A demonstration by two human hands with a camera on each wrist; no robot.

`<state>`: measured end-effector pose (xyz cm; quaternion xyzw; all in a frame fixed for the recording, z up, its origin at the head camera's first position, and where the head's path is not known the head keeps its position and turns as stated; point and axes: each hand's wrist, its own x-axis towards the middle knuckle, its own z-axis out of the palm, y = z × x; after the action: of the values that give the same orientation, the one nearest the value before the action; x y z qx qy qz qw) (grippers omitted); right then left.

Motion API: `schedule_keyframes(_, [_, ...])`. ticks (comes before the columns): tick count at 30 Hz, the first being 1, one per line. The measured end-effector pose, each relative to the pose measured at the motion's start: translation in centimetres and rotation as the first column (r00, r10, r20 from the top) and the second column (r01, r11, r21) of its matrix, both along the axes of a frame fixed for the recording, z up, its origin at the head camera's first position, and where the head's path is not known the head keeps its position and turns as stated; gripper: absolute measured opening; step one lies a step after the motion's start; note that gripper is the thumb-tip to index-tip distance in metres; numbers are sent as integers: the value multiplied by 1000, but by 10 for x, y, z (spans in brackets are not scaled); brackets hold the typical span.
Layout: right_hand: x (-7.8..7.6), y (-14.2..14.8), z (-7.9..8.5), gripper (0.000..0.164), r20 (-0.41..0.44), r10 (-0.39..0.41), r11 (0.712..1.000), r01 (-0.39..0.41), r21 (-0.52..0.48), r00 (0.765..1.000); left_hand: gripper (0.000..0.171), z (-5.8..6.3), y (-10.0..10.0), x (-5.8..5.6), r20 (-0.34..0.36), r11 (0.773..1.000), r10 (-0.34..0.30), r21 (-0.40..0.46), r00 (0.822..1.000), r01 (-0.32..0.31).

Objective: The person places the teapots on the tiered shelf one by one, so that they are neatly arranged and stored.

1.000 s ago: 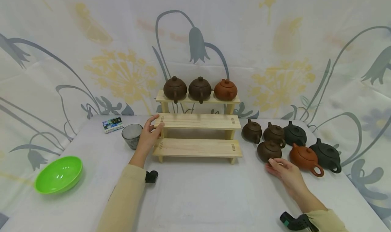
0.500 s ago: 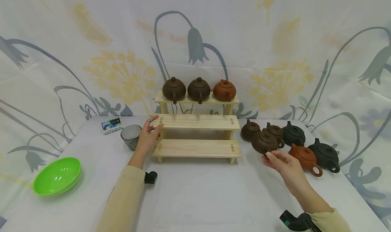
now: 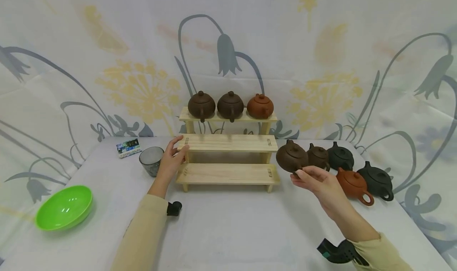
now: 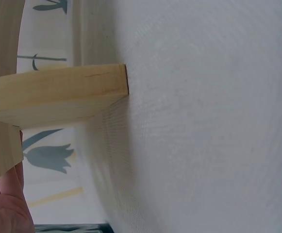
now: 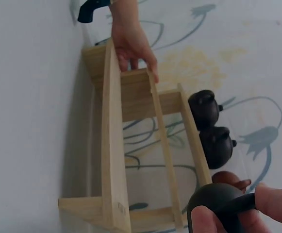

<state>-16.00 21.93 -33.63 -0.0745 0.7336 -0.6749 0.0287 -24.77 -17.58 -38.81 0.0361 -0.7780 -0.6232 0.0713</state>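
Observation:
My right hand (image 3: 317, 185) pinches the handle of a dark brown teapot (image 3: 292, 156), held up just right of the three-tier wooden display stand (image 3: 228, 175). In the right wrist view, the fingertips close round the handle of that teapot (image 5: 211, 199). My left hand (image 3: 170, 164) grips the left end of the stand's middle shelf, thumb on the near edge. On the top shelf sit two dark brown teapots (image 3: 201, 105) and a reddish-brown teapot (image 3: 260, 106). The held teapot overlaps a smaller brown teapot behind it, mostly hidden.
To the right stand a brown teapot (image 3: 317, 156), an orange-brown teapot (image 3: 351, 183) and two black teapots (image 3: 376, 180). A grey glass cup (image 3: 150, 162) is beside my left wrist. Farther left are a small printed box (image 3: 128, 148) and a green bowl (image 3: 64, 208).
My right hand has lifted the brown teapot off the table and carried it up and left towards the stand. The left hand keeps its place on the middle shelf.

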Motion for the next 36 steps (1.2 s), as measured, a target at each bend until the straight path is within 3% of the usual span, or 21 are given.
schedule_keyframes(5, [-5, -15, 4, 13, -23, 28, 1000, -28, 10, 999, 53, 0, 0, 0, -1, 1000, 7, -6, 1000, -7])
schedule_keyframes(22, [-23, -68, 7, 5, -31, 122, 987, -124, -100, 992, 48, 1, 0, 2, -8, 992, -34, 118, 999, 35])
schedule_keyframes(36, [-37, -113, 4, 15, 6, 126, 987, -124, -99, 992, 45, 2, 0, 2, -26, 988, -49, 148, 998, 53])
